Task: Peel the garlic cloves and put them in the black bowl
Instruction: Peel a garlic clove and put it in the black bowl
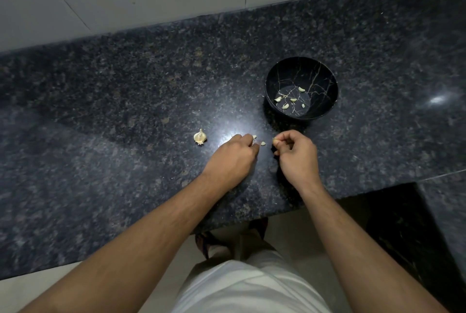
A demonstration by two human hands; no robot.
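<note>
From the garlic bulb (200, 136) at left, my left hand (233, 159) curls down by loose cloves (263, 143), whether pinching I cannot tell, my right hand (296, 152) pinches a light, slippery-looking clove (274, 139), and peeled ones sit in the black bowl (325, 101) on the glossy speckled tabletop (126, 101).

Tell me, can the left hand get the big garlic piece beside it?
Probably yes. The garlic piece lies alone on the counter just left of the left hand, nothing between them, though its fingers look busy with small bits.
</note>
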